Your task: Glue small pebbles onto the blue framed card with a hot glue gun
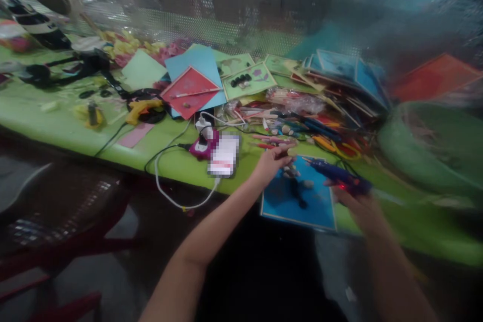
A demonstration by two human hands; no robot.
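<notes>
My left hand [272,162] pinches a small pale pebble [292,152] above the top edge of a blue framed board [317,206]. In my right hand [356,204] is a dark blue glue gun [339,175] with a red light glowing on it. Its nozzle points left toward the pebble, with a small gap between them. Several grey stones [292,171] and a black shape [298,193] lie on the board, which sits at the table's front edge. Motion blurs the fine detail.
A phone [223,156] and a purple power adapter [204,145] with cables lie left of the board. Orange-handled scissors [335,147] and pencils [271,140] are behind it. A green basin [433,146] stands right. A yellow glue gun [141,109] and coloured boards [190,93] lie farther left.
</notes>
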